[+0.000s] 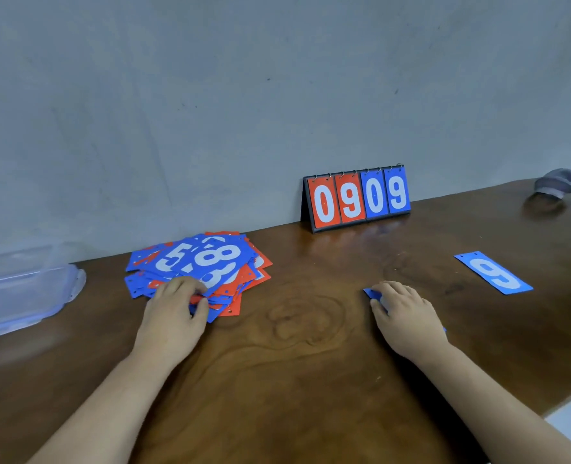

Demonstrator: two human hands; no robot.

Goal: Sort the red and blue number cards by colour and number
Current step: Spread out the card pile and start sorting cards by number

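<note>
Quickly, big to small. Brown wooden table (311, 363) with swirly grain fills the lower view and butts against a grey wall.

Clear plastic container (26, 296) at the far left edge, partly off-frame.

Card pile (210, 262) sits left of centre near the wall. It is a messy fanned heap of red and blue rectangular number cards with white digits and small punched holes along the short edges. A blue 8 is on top, a blue 5 is beside it, and red cards poke out on the right and near sides.

Flip scoreboard (357, 199) stands upright at the wall, right of centre, well apart from the pile. It is ring-bound and reads red 0, red 9, blue 0, blue 9.

Left hand (173, 316) is at the pile's near edge, fingers curled over the top cards, thumb at the side, gripping them.

Right hand (404, 323) lies palm-down and relaxed, pressing a blue card (370, 293) flat on the table. Only its corner shows, digit hidden.

Blue 9 card (493, 272) lies flat and alone to the right, angled.

Small grey object (557, 187) at the far right by the wall, blurred.
</note>
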